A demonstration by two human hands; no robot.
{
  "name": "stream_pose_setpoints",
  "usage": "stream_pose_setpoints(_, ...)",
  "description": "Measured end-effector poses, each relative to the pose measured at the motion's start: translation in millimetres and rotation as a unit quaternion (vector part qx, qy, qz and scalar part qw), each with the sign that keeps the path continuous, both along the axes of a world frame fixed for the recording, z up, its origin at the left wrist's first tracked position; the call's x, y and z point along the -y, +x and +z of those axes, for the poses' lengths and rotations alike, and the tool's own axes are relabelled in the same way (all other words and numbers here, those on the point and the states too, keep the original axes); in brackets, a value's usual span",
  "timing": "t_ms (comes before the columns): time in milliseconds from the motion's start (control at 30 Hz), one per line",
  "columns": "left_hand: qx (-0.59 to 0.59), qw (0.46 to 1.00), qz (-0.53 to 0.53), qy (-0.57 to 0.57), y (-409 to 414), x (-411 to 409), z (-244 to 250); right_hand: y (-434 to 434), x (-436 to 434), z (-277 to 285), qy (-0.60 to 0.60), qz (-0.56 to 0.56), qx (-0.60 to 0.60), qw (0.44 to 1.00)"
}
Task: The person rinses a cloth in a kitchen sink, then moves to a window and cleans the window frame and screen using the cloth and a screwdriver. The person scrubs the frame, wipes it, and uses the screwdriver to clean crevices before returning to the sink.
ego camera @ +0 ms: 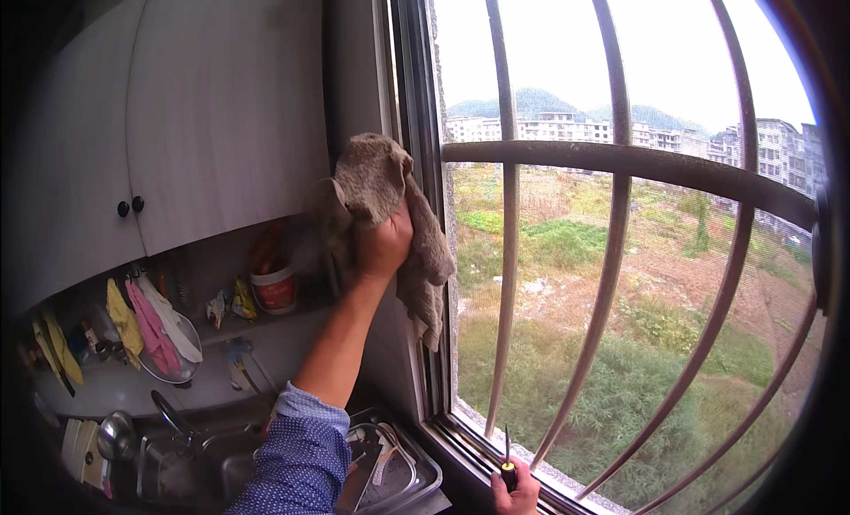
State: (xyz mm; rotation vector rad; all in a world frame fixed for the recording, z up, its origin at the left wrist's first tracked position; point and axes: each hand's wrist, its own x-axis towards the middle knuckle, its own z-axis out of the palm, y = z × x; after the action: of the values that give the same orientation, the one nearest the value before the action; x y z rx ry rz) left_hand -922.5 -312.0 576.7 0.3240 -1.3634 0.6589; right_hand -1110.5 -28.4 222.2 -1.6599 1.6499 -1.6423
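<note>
My left hand (385, 246) is raised and grips a brown terry cloth (373, 173), bunched above the fist. One end hangs down beside the left upright of the window frame (420, 83); whether the cloth presses on it, I cannot tell. Its left edge is blurred. At the bottom of the view, my right hand (522, 494) holds a screwdriver (509, 475) with a black and yellow handle, its thin shaft pointing up. That hand is close to the lower window track (475, 446); its lower part is cut off by the picture's edge.
Curved metal bars (617, 236) and a mesh screen cover the window. Wall cabinets (226, 110) hang at left, above a shelf with a red and white bucket (274, 290). Below are hanging cloths (151, 322), a steel sink (176, 468), a faucet (174, 412) and a dish tray (425, 468).
</note>
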Motion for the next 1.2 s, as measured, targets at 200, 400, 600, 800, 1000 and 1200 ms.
stream_pose_setpoints(200,-0.028,0.990,0.074,-0.119,14,36,130,-1,10,-5,-0.063,-0.013,-0.020,0.998)
stream_pose_setpoints(400,-0.022,0.983,0.166,0.071,44,47,288,-1,12,-7,-0.079,0.013,-0.006,0.997)
stream_pose_setpoints(600,-0.020,0.968,0.184,-0.167,28,26,209,-4,12,-9,-0.069,0.001,0.002,0.998)
stream_pose_setpoints(800,-0.016,0.994,0.109,-0.004,10,10,67,-8,15,-10,-0.084,0.018,-0.010,0.996)
stream_pose_setpoints(1000,-0.019,0.992,0.123,0.036,-3,-10,-91,-9,15,-7,-0.070,0.022,-0.019,0.997)
stream_pose_setpoints(1200,-0.008,0.978,0.146,0.147,-4,-35,-197,-5,14,-10,-0.070,0.026,-0.008,0.997)
